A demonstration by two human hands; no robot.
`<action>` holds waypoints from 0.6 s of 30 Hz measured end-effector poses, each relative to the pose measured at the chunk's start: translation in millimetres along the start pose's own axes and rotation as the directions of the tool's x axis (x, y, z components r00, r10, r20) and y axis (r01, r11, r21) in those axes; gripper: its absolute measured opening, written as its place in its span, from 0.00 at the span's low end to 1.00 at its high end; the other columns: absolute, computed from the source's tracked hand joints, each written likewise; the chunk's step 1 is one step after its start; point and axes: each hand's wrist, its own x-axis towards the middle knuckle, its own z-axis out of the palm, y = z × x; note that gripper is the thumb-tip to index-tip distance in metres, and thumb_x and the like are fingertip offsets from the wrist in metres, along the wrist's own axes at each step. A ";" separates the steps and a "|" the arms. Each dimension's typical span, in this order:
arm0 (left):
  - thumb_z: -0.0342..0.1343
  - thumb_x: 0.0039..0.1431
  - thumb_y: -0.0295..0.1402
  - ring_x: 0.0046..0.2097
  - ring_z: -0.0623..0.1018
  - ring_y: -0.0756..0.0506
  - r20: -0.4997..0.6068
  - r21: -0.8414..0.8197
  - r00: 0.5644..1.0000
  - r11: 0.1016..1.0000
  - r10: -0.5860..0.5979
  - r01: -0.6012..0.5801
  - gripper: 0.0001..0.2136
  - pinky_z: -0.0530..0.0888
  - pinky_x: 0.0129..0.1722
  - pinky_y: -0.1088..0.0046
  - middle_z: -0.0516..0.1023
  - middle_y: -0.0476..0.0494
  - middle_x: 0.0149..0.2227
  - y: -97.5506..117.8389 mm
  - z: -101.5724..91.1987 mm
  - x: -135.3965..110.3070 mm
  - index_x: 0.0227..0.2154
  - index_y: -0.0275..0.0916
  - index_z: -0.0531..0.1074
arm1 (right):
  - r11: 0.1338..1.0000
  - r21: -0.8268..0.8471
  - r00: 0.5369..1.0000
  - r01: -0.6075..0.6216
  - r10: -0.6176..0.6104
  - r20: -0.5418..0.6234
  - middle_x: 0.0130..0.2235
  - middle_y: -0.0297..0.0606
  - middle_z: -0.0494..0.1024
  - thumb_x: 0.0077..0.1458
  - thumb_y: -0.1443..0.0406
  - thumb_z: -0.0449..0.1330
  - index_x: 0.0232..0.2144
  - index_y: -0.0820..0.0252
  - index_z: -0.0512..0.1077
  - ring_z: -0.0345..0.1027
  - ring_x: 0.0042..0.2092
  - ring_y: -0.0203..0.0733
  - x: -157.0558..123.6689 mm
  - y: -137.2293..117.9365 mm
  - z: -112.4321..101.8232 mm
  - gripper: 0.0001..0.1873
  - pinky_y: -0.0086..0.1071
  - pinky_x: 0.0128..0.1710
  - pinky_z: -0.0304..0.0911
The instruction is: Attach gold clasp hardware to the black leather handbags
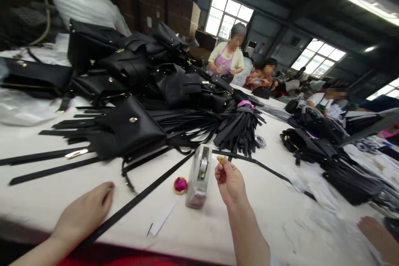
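Observation:
My right hand point(231, 183) is raised just right of the tape dispenser point(192, 193), its thumb and fingers pinching a small yellow piece too small to identify. On the left, my left hand point(83, 210) is low over the white table, fingers curled together; what they hold, if anything, is hidden. A long black strap point(149, 181) runs diagonally past that hand towards the dispenser. Beside the dispenser lies a small magenta roll with a yellow rim point(180, 185), and a white paper strip point(163, 218) is in front of it. A black handbag point(134, 129) lies beyond my left hand.
Black bags point(131, 64) are piled across the back left of the table point(249, 228). A bundle of black straps point(238, 129) with a pink tie lies behind the dispenser. More bags point(307, 145) are at right. Co-workers point(226, 58) are farther back; another person's limb point(378, 235) shows lower right.

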 end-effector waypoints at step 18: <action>0.38 0.68 0.35 0.46 0.75 0.41 -0.006 -0.097 0.998 0.993 0.060 -0.060 0.14 0.68 0.43 0.67 0.75 0.38 0.43 -5.1 -5.1 -12.7 0.44 0.37 0.67 | 0.403 -0.700 0.360 0.589 0.645 0.674 0.33 0.33 0.82 0.56 0.64 0.60 0.37 0.54 0.80 0.74 0.31 0.37 -143.2 153.9 140.1 0.09 0.28 0.34 0.65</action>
